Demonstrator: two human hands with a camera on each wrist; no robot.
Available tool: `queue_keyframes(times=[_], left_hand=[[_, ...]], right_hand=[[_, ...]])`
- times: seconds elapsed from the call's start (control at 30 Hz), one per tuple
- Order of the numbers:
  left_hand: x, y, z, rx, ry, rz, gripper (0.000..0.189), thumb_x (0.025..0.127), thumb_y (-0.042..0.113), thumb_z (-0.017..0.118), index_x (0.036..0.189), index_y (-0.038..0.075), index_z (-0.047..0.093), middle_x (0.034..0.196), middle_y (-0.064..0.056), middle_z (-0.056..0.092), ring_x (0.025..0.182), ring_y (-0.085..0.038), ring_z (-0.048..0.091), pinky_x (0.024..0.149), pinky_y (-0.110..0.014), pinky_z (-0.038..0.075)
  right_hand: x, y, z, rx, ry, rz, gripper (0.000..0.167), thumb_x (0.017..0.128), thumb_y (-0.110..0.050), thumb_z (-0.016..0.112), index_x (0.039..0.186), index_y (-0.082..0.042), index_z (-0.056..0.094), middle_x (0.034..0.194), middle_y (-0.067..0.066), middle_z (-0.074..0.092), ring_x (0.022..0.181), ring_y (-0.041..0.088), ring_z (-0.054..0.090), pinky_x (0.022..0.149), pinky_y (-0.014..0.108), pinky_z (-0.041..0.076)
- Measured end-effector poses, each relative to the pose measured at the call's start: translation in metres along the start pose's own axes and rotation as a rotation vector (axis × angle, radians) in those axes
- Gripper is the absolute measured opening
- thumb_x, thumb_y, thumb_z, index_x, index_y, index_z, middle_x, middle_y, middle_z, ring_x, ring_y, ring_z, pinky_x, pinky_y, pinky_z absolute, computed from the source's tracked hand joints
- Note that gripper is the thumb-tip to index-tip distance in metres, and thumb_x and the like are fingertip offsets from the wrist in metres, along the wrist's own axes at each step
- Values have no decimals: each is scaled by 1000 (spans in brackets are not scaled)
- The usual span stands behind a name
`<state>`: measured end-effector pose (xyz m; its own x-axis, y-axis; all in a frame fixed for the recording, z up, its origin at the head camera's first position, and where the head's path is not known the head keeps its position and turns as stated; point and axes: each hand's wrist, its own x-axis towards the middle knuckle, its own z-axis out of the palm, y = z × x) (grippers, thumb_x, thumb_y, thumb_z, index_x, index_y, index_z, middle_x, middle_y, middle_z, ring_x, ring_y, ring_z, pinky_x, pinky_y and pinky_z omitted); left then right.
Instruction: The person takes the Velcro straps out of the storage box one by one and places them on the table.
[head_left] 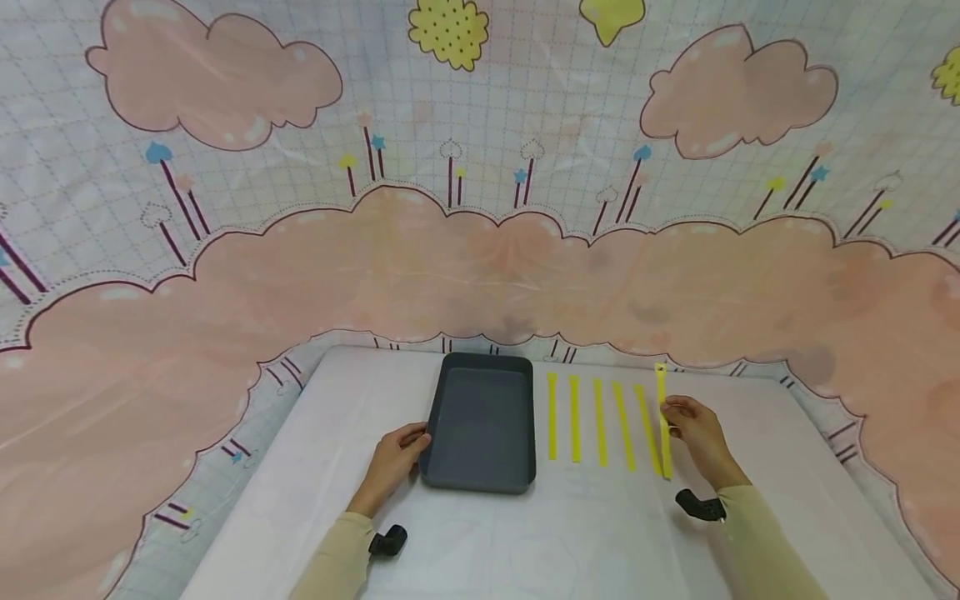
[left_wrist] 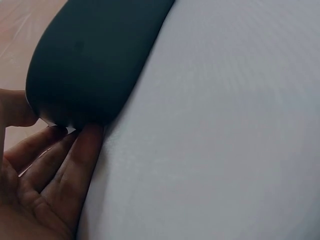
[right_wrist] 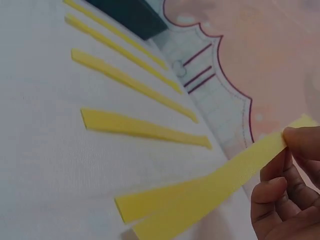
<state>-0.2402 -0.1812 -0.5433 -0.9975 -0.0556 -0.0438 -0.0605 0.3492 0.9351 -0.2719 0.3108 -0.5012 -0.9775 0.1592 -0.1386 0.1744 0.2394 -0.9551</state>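
Note:
A dark grey rectangular tray [head_left: 480, 425] stands on the white table. My left hand [head_left: 397, 458] holds its left rim, thumb on one side of the wall [left_wrist: 90, 60] and fingers on the other in the left wrist view. My right hand [head_left: 697, 437] pinches a flat yellow strap [right_wrist: 200, 200] between thumb and fingers, near its far end in the right wrist view. A small dark mark or slot shows at that end in the head view. The strap slants up from the table, partly overlapping the nearest lying strap [right_wrist: 155, 195].
Several more yellow straps [head_left: 575, 421] lie side by side between the tray and my right hand. The white table [head_left: 480, 542] meets a patterned cloth [head_left: 480, 267] behind. Black devices [head_left: 701, 506] sit at both wrists.

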Motion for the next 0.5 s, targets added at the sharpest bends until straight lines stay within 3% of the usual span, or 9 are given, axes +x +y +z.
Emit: queue_keyframes(times=[0.27,0.5], left_hand=[[2,1,-3,3,-2,13,36,95,18,63,127,2,64,121,-20,69,98,-18,66,64,-25,52],[1,-4,-2,-5,3,-2,35,95,18,64,127,3,64,121,-19,69,96,-18,66,64,-26,52]], right_hand=[[8,9,-8,-118,-15,64,46,101,-29,54,134,3,47,105,-6,63,88,6,55,74,18,50],[19,19,-12,-204,-41,72,38,100,-24,55,124,5,52,88,-4,60,77,10,53,66,24,47]])
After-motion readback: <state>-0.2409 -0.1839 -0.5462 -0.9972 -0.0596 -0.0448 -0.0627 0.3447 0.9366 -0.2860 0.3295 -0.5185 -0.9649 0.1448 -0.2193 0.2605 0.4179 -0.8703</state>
